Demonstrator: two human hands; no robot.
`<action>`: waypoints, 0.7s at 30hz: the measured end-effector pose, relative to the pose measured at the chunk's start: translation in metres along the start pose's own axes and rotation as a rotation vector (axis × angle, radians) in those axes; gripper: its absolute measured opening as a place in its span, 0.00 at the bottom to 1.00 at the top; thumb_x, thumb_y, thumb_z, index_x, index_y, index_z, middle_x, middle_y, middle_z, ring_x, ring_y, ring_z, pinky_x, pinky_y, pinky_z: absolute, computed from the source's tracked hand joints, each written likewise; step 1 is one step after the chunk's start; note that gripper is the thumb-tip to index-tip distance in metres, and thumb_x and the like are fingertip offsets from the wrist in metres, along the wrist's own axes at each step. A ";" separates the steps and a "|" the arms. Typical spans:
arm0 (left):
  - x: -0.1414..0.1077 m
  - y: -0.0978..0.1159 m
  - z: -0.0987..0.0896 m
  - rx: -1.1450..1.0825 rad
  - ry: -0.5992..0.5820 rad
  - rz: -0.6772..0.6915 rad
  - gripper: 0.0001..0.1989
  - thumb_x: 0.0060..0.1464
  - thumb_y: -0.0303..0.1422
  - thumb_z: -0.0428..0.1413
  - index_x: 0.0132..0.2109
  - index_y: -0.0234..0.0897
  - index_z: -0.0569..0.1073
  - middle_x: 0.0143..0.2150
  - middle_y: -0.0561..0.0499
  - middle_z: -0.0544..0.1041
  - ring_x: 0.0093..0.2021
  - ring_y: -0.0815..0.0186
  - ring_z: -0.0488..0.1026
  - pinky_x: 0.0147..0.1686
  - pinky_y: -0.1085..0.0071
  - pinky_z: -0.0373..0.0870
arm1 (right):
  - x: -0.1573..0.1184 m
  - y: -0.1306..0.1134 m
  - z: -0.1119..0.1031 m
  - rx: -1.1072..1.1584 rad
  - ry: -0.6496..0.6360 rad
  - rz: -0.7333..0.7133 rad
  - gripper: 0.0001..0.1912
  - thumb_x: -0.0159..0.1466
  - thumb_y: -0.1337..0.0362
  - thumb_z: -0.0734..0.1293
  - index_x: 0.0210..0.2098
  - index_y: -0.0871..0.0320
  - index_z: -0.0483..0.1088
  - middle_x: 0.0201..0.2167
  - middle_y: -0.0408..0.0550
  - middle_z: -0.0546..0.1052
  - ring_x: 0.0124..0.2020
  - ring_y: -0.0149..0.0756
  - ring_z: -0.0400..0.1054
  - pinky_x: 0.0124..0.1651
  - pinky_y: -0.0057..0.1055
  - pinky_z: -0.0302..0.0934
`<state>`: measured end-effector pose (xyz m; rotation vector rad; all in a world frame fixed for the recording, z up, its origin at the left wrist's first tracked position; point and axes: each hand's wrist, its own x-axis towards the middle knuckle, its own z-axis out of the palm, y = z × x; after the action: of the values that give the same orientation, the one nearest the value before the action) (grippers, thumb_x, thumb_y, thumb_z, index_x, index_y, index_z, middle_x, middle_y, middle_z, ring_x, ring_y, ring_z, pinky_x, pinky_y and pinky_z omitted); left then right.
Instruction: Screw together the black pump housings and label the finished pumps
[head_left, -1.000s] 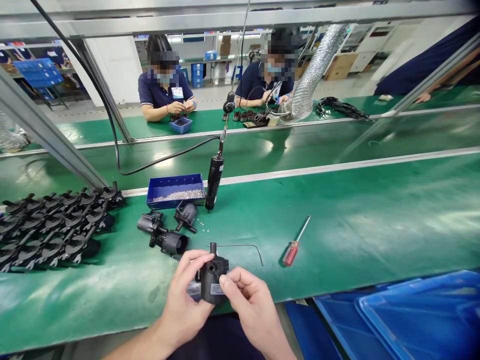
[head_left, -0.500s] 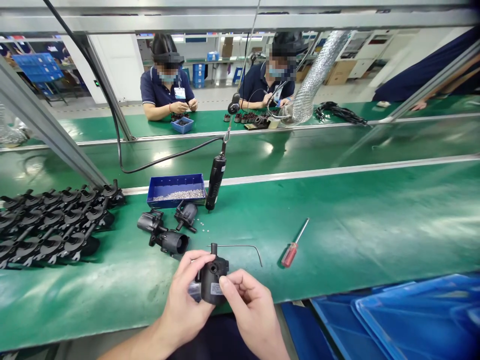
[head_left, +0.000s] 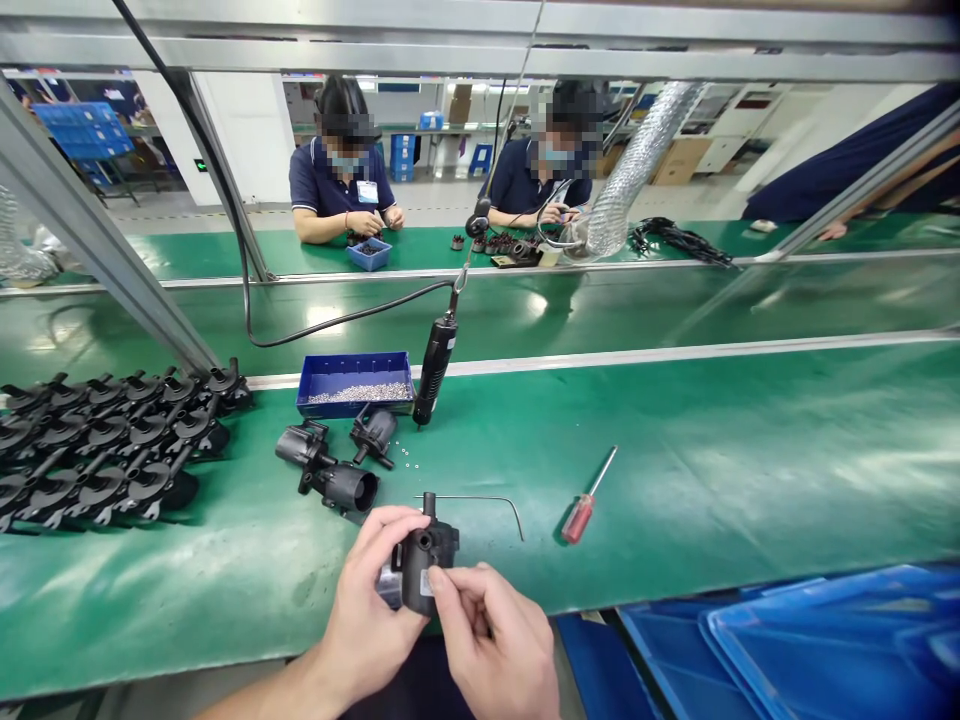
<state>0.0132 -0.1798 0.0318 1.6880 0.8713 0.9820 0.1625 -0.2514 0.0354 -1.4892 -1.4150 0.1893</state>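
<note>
**Black Housing Steadied in Two Hands at Green Workbench**

A worker's left hand [head_left: 360, 610] clasps a black housing [head_left: 414, 575] above the near edge of a green workbench [head_left: 675, 490], fingers curled over its upper part and thumb below. The right hand [head_left: 502, 640] brings thumb and curled forefinger close at the pale label [head_left: 425, 583]; whether they pinch anything between them cannot be told. The spout [head_left: 429, 504] points away from the worker, toward a bent metal rod [head_left: 480, 498].

The housing looks like rigid plastic, likely light enough for one hand and unlikely to give under a squeeze. Its smooth, rounded wall could turn in a loose grip, so the broad body seems the surest hold. The narrow spout looks the likeliest part to snap if levered. The label, thin and probably flexible, could crease or lift under a dragging fingertip.
</note>
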 end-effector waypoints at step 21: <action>-0.005 -0.001 0.002 0.235 -0.157 0.510 0.32 0.66 0.23 0.57 0.71 0.58 0.76 0.64 0.44 0.81 0.63 0.47 0.81 0.60 0.48 0.86 | -0.007 0.007 0.001 0.488 -0.135 0.560 0.33 0.52 0.63 0.80 0.57 0.53 0.73 0.31 0.40 0.80 0.27 0.34 0.70 0.31 0.29 0.62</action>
<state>0.0126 -0.1843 0.0293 2.2211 0.4696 1.0891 0.1640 -0.2550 0.0259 -1.4334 -0.9239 0.9282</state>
